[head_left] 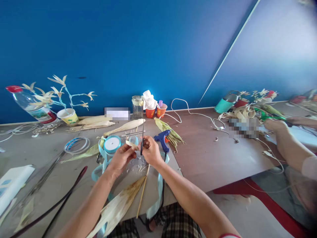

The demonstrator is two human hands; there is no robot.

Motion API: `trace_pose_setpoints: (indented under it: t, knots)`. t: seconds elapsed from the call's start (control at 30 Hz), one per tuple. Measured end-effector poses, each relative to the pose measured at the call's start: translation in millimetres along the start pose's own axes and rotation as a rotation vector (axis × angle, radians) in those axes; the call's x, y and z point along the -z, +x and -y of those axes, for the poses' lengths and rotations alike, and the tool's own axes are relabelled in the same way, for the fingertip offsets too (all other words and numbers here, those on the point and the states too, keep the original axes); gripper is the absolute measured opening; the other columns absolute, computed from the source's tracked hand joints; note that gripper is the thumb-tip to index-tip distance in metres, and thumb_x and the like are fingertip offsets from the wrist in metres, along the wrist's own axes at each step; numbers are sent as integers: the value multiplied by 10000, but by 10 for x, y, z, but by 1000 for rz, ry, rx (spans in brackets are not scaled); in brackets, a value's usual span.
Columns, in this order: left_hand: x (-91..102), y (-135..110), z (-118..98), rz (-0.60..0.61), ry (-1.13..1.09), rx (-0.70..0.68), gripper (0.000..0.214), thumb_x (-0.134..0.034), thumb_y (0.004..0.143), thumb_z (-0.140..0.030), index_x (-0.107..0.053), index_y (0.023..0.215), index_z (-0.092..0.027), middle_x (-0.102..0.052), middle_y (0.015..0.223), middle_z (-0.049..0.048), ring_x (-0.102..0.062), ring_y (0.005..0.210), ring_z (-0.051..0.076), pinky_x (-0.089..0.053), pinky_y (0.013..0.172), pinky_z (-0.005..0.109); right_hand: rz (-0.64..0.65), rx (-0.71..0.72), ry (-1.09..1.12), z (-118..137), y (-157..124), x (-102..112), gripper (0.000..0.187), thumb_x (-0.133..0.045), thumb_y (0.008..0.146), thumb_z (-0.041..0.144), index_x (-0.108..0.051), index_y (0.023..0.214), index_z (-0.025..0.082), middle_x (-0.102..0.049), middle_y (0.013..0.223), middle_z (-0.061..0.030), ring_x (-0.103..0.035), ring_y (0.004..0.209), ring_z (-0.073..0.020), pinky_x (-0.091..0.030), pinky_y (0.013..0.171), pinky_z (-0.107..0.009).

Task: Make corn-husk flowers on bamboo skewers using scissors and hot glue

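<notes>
Over the middle of the table, my left hand (122,159) pinches a small pale piece of corn husk (131,144) between thumb and fingers. My right hand (152,151) is closed around scissors (142,142), their dark blades upright beside the husk piece. Whether the blades touch it I cannot tell. Behind my left hand lies a spool of light blue ribbon (112,144). A blue glue gun (162,138) rests just right of my right hand. Small scraps (136,167) are scattered below my hands, near a thin stick (143,191) and a large dried husk (121,203).
Husk flowers stand in a yellow-white cup (67,116) beside a leaning plastic bottle (37,105). A glass jar (137,107) and red paper cups (150,112) line the wall. A white cable (195,110) runs right, toward another person's arm (287,142).
</notes>
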State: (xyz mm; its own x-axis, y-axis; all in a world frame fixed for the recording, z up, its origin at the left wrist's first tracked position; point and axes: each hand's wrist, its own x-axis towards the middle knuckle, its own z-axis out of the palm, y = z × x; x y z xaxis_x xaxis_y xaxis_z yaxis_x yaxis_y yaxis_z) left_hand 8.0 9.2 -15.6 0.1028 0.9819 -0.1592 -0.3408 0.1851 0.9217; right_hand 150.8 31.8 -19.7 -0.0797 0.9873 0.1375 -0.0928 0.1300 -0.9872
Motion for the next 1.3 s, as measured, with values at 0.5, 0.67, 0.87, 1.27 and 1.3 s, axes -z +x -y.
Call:
trace_pose_setpoints:
  t: [0.5, 0.67, 0.87, 1.27, 1.3]
  knots:
    - [139, 61, -81, -233, 80, -180, 254, -742, 647, -374, -608, 646, -159, -590, 626, -12, -464, 499, 76, -377, 513, 219, 253, 79, -426, 17, -134, 73, 394, -630, 697, 310, -640, 1052, 142, -525, 628, 29, -434, 550, -102, -364, 534, -214]
    - [151, 60, -100, -238, 53, -194, 245, -726, 660, -363, -599, 634, -155, -594, 647, -8, -448, 490, 63, -379, 511, 217, 329, 100, -567, 73, -157, 67, 369, -632, 703, 297, -652, 1048, 168, -568, 644, 22, -473, 559, -110, -367, 556, -216]
    - [191, 81, -72, -236, 88, -207, 237, -704, 676, -369, -602, 632, -159, -592, 644, -6, -452, 490, 68, -389, 518, 223, 360, 110, -680, 128, -172, 60, 345, -645, 712, 286, -661, 1045, 195, -622, 700, 6, -526, 605, -122, -388, 598, -215]
    - [173, 60, -104, -248, 68, -184, 210, -713, 658, -331, -596, 630, -158, -596, 608, -11, -453, 479, 66, -387, 516, 221, 368, 125, -767, 136, -165, 66, 333, -651, 729, 291, -664, 1051, 207, -645, 714, 6, -577, 624, -129, -391, 594, -212]
    - [171, 58, -108, -246, 61, -178, 209, -715, 653, -328, -594, 628, -159, -594, 604, -14, -453, 477, 65, -384, 516, 219, 367, 123, -773, 138, -165, 66, 330, -650, 729, 293, -664, 1048, 210, -645, 713, 7, -577, 624, -129, -391, 593, -211]
